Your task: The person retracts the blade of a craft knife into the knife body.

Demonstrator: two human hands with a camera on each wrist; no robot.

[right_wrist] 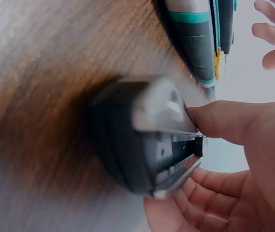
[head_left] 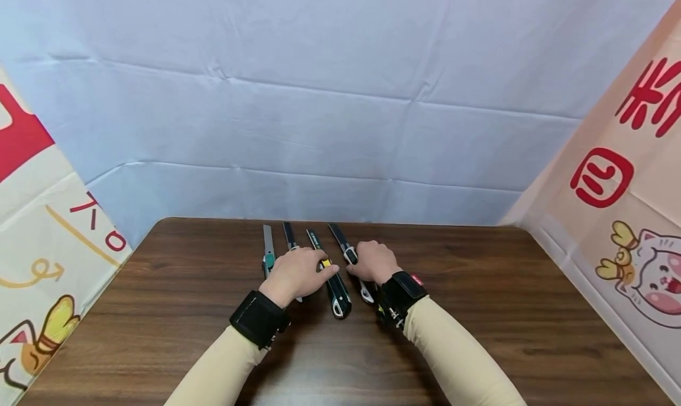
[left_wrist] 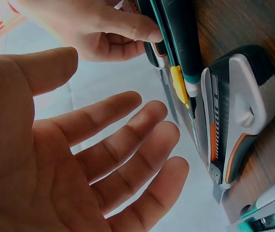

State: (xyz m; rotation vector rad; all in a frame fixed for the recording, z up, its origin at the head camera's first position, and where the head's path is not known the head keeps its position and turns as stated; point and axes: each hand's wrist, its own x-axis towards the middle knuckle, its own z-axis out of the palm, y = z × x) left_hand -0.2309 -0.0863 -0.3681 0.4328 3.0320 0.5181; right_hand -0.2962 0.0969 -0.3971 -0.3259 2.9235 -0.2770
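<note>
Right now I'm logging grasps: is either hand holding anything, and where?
The right hand pinches the grey utility knife at its slider, thumb on top. The left hand is open.

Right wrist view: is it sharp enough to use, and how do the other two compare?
Right wrist view: the grey knife under the right hand is soft, the wood beside it smeared. Left wrist view: the left hand is crisp, the backdrop washed out. Head view: evenly lit, sharp, with soft shadows on the table.

Red "回" on right-hand banner (head_left: 612,217)
</note>
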